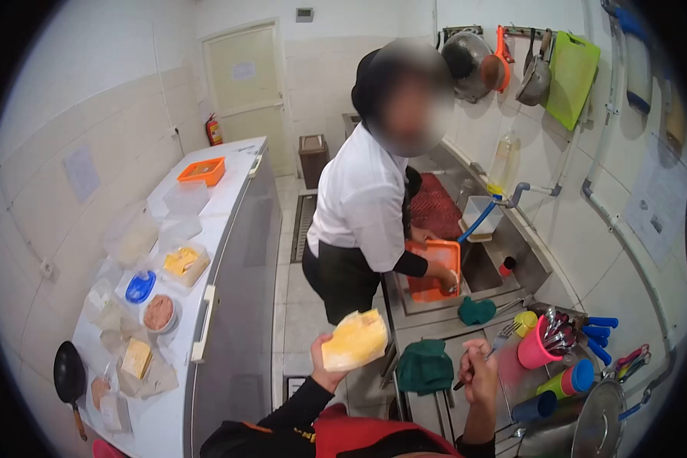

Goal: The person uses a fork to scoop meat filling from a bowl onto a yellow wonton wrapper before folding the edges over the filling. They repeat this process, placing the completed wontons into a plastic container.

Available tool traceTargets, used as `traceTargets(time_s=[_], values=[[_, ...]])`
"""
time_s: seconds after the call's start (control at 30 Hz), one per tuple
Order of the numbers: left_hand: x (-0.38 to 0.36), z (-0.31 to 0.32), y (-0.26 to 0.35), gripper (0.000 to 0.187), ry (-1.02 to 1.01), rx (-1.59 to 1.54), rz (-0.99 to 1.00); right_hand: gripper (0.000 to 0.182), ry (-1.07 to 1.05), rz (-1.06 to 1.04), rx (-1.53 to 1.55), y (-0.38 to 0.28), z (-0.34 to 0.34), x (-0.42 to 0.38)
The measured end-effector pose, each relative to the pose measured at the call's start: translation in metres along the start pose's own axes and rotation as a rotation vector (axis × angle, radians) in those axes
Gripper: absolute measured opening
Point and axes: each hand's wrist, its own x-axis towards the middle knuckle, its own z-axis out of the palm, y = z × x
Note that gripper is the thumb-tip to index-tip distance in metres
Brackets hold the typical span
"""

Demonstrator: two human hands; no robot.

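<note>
My left hand (330,359) grips a whitish-edged yellow slab (356,340) from its left side, holding it up over the floor between the counter and the sink. Its kind is not clear from here. My right hand (478,372) is closed in front of the sink unit, around a metal fork (506,332) whose tines point up and away, toward the yellow cup (525,323). A dark handle end shows below the fist. Left of that hand lies a dark green cloth (424,366), and to its right stands a pink cup of cutlery (540,343).
A co-worker (366,198) at the sink holds an orange basin (433,267). The white counter (229,221) at left bears a tub of yellow pieces (185,263), a bowl of pinkish food (159,313), a yellow block (137,357) and a frying pan (69,372). Colored cups (576,375) stand at right.
</note>
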Motion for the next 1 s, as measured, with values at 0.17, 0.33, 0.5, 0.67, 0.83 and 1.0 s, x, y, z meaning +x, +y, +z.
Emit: traceTargets(time_s=[0.17, 0.33, 0.5, 0.67, 0.83, 1.0], values=[[-0.051, 0.05, -0.03, 0.059, 0.079, 0.1, -0.016, 0.02, -0.093, 0.061, -0.126, -0.031, -0.003, -0.056], [-0.059, 0.105, -0.047, 0.059, -0.017, 0.225, -0.044, 0.014, -0.177, -0.189, -0.456, -0.052, 0.029, -0.051], [-0.074, 0.113, -0.063, 0.061, 0.02, 0.403, -0.028, 0.012, -0.156, -0.411, -0.534, -0.055, 0.065, -0.041], [-0.081, 0.135, -0.082, 0.081, -0.11, 0.542, -0.132, 0.02, -0.256, -0.377, -0.666, -0.056, 0.091, -0.042], [-0.086, 0.138, -0.081, 0.092, -0.128, 0.627, -0.164, 0.026, -0.359, -0.316, -0.789, -0.042, 0.087, -0.035], [-0.085, 0.126, -0.078, 0.092, -0.062, 0.674, -0.21, 0.028, -0.485, -0.141, -0.869, -0.044, 0.084, -0.024]])
